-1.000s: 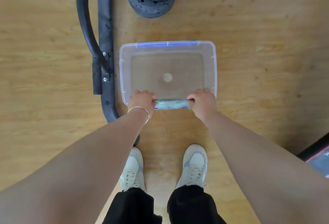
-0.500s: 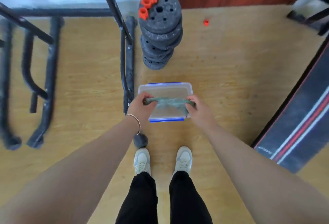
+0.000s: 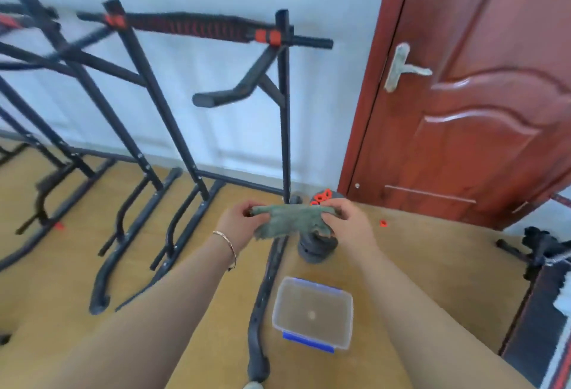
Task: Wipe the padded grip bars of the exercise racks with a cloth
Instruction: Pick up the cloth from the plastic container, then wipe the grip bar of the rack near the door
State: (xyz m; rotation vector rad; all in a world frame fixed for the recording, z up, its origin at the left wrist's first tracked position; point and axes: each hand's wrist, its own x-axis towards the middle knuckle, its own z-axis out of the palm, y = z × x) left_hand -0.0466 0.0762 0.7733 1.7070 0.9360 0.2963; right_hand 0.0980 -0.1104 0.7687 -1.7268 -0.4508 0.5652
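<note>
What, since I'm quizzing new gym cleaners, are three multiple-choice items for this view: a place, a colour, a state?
1. Where is the clear tub? A on the floor; B lifted in the air; C out of view.
2. The cloth is: A red; B green; C white.
3. The cloth is: A stretched between left hand and right hand; B lying in the tub; C dropped on the floor.
Answers: 1 A, it rests on the floor; 2 B, dull green; 3 A, each hand pinches one end.

No words, labels, brands or numbers can be read anywhere in my view — the dark mat (image 3: 534,336) at the lower right edge is too blurred to tell.
</note>
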